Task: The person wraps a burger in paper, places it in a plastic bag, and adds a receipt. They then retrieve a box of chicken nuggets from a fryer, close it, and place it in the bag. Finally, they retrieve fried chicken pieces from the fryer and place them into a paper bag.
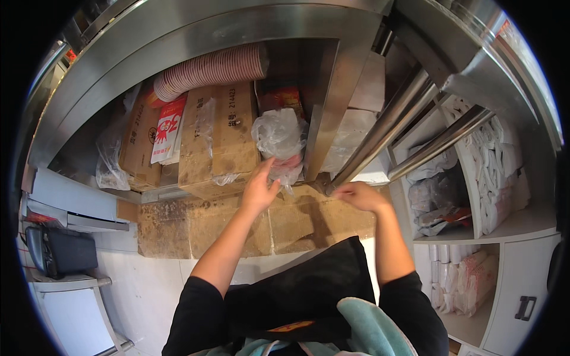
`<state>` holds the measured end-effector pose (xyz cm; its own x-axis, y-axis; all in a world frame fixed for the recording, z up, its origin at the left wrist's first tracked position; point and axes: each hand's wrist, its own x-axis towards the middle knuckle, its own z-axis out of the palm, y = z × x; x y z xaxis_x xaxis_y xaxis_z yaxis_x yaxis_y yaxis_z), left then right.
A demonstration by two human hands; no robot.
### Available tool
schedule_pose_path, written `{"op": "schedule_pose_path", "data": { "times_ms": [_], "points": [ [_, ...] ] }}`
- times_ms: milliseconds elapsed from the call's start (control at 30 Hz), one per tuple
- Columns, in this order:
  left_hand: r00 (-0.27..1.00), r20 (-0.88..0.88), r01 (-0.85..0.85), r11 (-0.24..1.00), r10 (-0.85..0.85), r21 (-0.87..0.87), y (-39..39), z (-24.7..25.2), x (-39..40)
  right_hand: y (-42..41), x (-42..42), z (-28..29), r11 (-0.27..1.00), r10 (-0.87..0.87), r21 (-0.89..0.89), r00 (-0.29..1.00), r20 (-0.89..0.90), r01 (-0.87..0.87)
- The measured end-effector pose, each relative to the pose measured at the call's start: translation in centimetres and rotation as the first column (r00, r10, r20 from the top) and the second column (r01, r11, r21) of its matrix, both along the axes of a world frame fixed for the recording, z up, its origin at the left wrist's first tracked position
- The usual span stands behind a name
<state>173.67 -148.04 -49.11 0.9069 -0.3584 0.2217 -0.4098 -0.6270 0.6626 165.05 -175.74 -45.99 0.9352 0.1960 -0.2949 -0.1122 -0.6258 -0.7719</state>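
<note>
My left hand (262, 184) is at the front of a low steel cabinet shelf, fingers apart and nothing in its grasp. Its fingertips overlap the lower edge of a clear plastic bag (278, 133) with white and pink contents; whether they touch it I cannot tell. Left of that bag stands a stained cardboard carton (218, 138) bearing print. My right hand (361, 196), slightly blurred, is by the foot of a steel leg (383, 133). Its fingers are curled in, and what may lie inside them is hidden.
A long stack of paper cups (211, 71) lies across the cartons. Flattened cardboard (213, 231) covers the floor before the cabinet. White shelving (485, 240) at right holds folded plastic bags (494, 160) and wrapped rolls (463, 280). A dark bin (67, 251) is at left.
</note>
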Motion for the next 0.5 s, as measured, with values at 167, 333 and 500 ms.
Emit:
{"op": "schedule_pose_path", "data": {
  "times_ms": [167,333,500],
  "points": [
    [0.973,-0.210,-0.003,0.909,0.099,0.417,-6.3,3.0,2.9,-1.6,-1.8,1.1,0.961,-0.165,0.179,0.957,-0.240,0.210],
    [0.954,-0.270,0.045,0.824,0.133,0.565,-6.5,-3.1,5.5,8.3,1.9,2.7,0.875,0.033,0.467,0.978,0.205,-0.128],
    [0.994,-0.038,-0.078,0.889,0.106,0.452,-4.2,-3.7,1.2,15.2,13.6,1.7,0.781,-0.449,0.594,0.834,0.321,0.191]
  ]
}}
